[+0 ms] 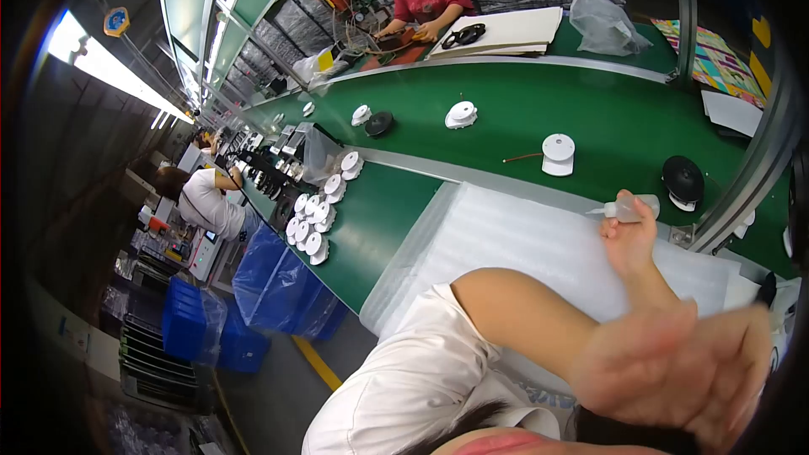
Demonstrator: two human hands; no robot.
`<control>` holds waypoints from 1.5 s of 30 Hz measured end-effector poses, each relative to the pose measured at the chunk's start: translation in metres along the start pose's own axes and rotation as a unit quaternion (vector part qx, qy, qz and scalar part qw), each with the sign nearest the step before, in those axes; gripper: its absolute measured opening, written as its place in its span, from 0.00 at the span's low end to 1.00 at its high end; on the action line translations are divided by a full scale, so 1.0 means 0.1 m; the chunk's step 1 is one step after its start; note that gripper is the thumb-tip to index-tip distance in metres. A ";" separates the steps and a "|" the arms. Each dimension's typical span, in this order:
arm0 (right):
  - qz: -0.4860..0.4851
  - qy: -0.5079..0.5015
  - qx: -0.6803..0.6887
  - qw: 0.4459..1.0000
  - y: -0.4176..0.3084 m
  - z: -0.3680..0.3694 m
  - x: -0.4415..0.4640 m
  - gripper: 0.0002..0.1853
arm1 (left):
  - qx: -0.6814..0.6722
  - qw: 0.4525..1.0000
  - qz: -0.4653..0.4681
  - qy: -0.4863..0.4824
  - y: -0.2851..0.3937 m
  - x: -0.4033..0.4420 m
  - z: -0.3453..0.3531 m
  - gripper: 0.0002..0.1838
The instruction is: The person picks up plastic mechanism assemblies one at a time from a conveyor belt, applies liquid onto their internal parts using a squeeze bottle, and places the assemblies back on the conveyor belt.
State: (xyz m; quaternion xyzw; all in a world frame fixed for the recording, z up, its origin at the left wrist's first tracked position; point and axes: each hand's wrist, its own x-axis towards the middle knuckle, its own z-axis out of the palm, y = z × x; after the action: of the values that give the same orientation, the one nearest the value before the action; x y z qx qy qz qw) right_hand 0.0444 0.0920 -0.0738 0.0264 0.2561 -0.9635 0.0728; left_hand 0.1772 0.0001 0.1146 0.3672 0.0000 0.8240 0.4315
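The right hand [630,232] grips a small bottle [639,208] in curled fingers, the bottle's pale nozzle sticking out to the left. The left hand [674,366] is open and blurred, nearer the camera, with no object visible in it; the bottle lies beyond it. White sheeting [514,244] spreads left of the right hand on the bench [404,109]. A round black piece [683,183] sits near the right hand, to its right, and a white piece [558,155] stands farther away, ahead and to its left.
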 end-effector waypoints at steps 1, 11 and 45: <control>0.000 0.003 0.000 1.000 0.01 0.01 0.00 0.14 | -0.061 0.997 -0.050 -0.005 -0.04 0.02 -0.05 0.26; -0.014 0.029 -0.013 0.999 0.04 0.11 -0.10 0.15 | 0.507 0.814 0.266 -0.096 0.92 -0.53 0.18 0.11; -0.009 0.008 -0.020 1.000 0.03 0.18 -0.08 0.16 | 0.883 0.142 -0.379 0.236 3.59 -0.94 -2.35 0.35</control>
State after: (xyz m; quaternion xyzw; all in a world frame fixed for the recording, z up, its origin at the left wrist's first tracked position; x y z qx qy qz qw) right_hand 0.0525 0.0817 -0.0589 0.0301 0.2758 -0.9587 0.0623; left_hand -0.1863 -0.2177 -0.0007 0.2389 0.9690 0.0402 0.0491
